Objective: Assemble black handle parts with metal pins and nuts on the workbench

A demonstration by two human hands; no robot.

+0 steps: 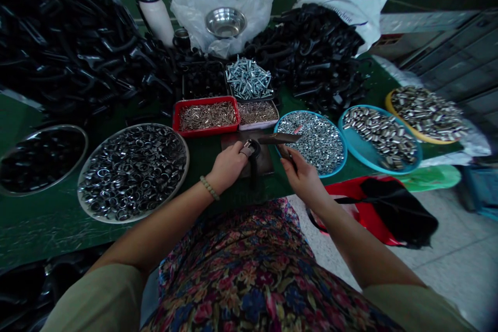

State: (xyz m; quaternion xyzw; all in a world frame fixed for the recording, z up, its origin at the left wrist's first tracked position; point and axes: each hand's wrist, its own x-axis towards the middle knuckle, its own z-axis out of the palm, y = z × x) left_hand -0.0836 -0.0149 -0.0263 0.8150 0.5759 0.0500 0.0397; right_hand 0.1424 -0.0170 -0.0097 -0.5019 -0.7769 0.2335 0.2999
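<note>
My left hand (pixel 229 165) is closed on a small black part with a metal ring (pixel 251 149), which rests on a dark block (pixel 264 162) at the front of the green table. My right hand (pixel 301 174) grips the handle of a hammer (pixel 279 139), whose head lies level just right of the part. A blue dish of small silver nuts (pixel 319 140) sits right behind the hammer. A large round metal tray of dark rings (pixel 133 170) lies to the left of my left hand.
Red tray of pins (pixel 206 115), white tray (pixel 257 113), black tray of screws (pixel 249 78). Blue dish (pixel 379 137) and yellow dish (pixel 426 114) of metal sleeves at right. Piles of black parts (pixel 70 46) behind. Steel bowl (pixel 225 22) on plastic bag. Red bag (pixel 373 212) on floor.
</note>
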